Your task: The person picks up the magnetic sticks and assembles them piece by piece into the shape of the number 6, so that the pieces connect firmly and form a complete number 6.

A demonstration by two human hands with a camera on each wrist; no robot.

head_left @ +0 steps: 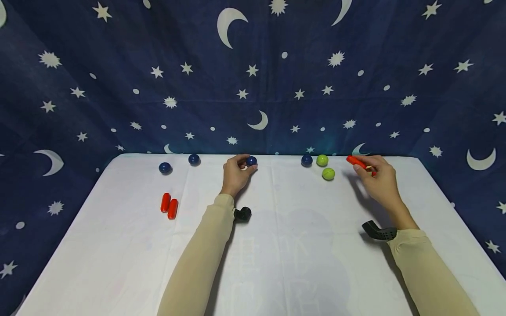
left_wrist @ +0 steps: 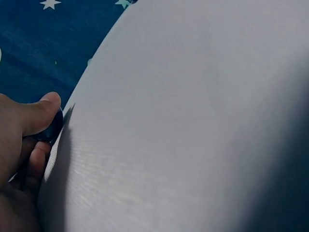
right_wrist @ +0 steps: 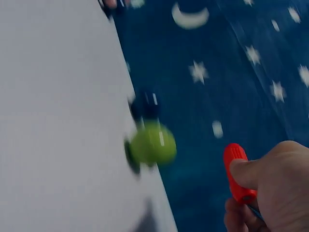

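My left hand [head_left: 236, 173] is at the back middle of the table, thumb and fingers pinching a dark blue ball [head_left: 251, 161]. In the left wrist view that ball [left_wrist: 52, 126] is partly hidden behind the thumb. Over the back right, my right hand [head_left: 378, 177] grips a red capsule-shaped piece [head_left: 356, 162] with ridged sides. A second bit of red [head_left: 374, 174] shows among its fingers. In the right wrist view the thumb presses on the red piece [right_wrist: 233, 154]. To the left of this hand lie two green balls [head_left: 322, 160] and another dark blue ball [head_left: 306, 160].
Two more dark blue balls [head_left: 165, 168] lie at the back left of the white table [head_left: 284, 272]. In front of them, two red capsule-shaped pieces [head_left: 172, 209] lie side by side. A navy curtain [head_left: 253, 87] with moons and stars hangs behind the back edge.
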